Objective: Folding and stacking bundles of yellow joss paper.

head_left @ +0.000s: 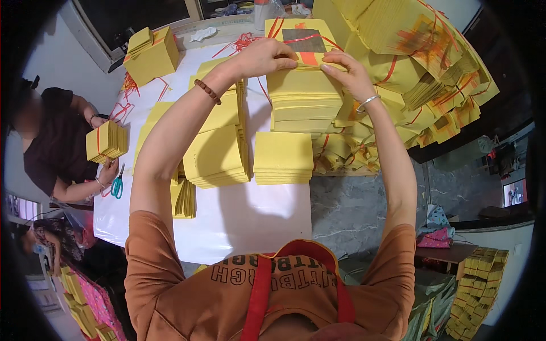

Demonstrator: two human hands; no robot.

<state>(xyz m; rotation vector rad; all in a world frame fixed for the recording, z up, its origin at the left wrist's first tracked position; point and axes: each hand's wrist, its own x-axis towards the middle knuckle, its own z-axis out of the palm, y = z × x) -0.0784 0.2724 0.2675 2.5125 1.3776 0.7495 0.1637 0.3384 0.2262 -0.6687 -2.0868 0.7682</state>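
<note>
Both my arms reach forward over the table to a tall stack of yellow paper (307,85). Across its far top lies a yellow sheet (307,69) with an orange patch by its near edge. My left hand (270,58), beaded bracelet at the wrist, pinches that near edge on the left. On the right, my right hand (350,73) has thumb and fingers closed on the same edge; a silver bangle circles that wrist. Just beyond my fingers is a dark square (303,41) on yellow paper, with red string (310,39) across it.
More yellow paper stacks (213,153) stand left of centre, and a small stack (283,158) sits nearer me. Tied bundles (421,74) heap up at right. A co-worker (60,133) at left holds a yellow bundle (106,142) beside green-handled scissors (118,183). Loose red string (245,42) lies at the back.
</note>
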